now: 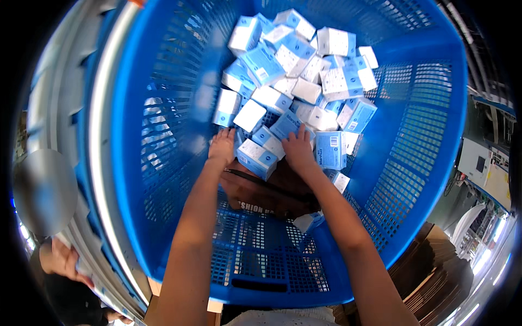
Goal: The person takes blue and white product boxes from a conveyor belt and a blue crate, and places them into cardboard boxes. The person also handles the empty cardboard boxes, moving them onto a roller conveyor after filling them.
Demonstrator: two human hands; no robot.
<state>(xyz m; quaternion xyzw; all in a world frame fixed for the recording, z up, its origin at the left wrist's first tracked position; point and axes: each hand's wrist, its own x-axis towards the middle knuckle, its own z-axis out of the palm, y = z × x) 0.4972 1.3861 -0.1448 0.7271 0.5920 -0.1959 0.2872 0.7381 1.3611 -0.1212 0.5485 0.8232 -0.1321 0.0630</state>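
A heap of small blue-and-white cardboard boxes (293, 54) fills the far part of a deep blue plastic basket (413, 163). Reaching down into it, my left hand (221, 146) rests beside a box near the basket's left wall, its fingers stretched out and partly hidden. My right hand (298, 149) lies on a blue-faced box (287, 124), fingers spread over its near edge. Between the hands sits a white-topped box (258, 158), tilted. Below the hands lies a brown item (250, 190) with pale lettering and a dark strip; I cannot tell its kind.
One box (309, 221) lies apart near the basket's front. Along the left runs a pale metal rail (100, 136); another person's hand (62, 261) shows beyond it. Stacked flat brown cardboard (440, 271) stands at the lower right, and a light grey control box (474, 160) farther right.
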